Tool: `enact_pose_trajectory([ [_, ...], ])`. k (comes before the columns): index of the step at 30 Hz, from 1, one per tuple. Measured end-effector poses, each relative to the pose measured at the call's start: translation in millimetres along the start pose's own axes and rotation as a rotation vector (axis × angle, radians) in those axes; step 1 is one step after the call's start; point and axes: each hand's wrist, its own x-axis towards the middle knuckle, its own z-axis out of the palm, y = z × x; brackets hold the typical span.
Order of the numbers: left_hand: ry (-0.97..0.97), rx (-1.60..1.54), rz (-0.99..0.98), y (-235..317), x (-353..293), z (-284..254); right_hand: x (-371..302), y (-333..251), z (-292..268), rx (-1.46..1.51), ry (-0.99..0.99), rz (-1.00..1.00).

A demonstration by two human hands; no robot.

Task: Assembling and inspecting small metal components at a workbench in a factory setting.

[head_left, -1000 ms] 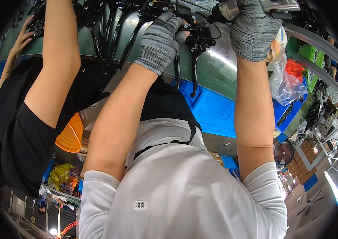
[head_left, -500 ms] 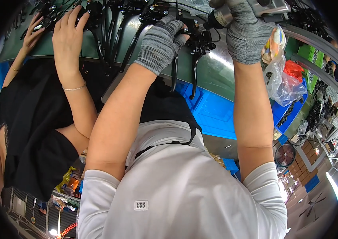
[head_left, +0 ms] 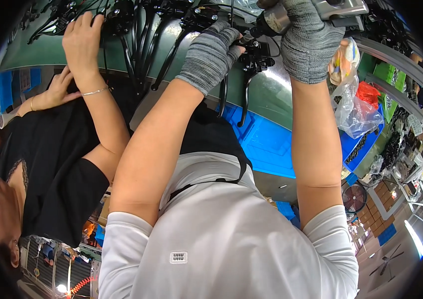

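Observation:
In a grey striped fingerless glove, my left hand [head_left: 209,57] closes round a black brake lever [head_left: 224,94], whose blade hangs below the fingers. Its upper part is hidden by the hand. Right beside it, another black lever assembly [head_left: 257,57] lies on the green bench with its blade over the edge. My right hand [head_left: 311,45], gloved alike, is wrapped round a silver-and-black power driver [head_left: 277,21]. The tool's black nose points left toward the lever parts by my left fingertips; whether it touches them I cannot tell.
More black levers [head_left: 144,45] line the green bench [head_left: 278,97] to the left. A co-worker's hand [head_left: 82,45] is raised over the bench there, the other [head_left: 54,94] lower. Blue bins [head_left: 266,142] sit under the edge; plastic bags [head_left: 356,107] hang at the right beside a metal rail.
The co-worker's farther hand has dropped from the levers to below the bench edge. My left hand has shifted slightly right and down; my right hand still grips the driver.

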Motion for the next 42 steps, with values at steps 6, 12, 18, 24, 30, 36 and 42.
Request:
enact_pose_trajectory([
  [6,-0.085,-0.026,-0.055,2,5,-3,-1,8,-4,-0.132,0.065,-0.071],
  [12,-0.018,-0.051,0.028,0,4,-2,-2,-6,-3,0.035,-0.042,0.0],
  [18,-0.068,-0.064,0.01,4,3,-5,19,10,-39,-0.07,-0.089,-0.205],
  [24,-0.064,-0.013,0.019,5,6,-7,16,25,-35,-0.168,-0.144,-0.265],
  [30,-0.025,0.064,0.021,8,6,-7,14,30,-24,0.077,-0.085,-0.138],
  [36,-0.059,-0.042,0.009,3,6,-4,9,31,-28,0.039,-0.045,-0.113],
  [42,-0.061,-0.081,0.009,0,3,-4,15,35,-29,-0.333,-0.07,-0.274],
])
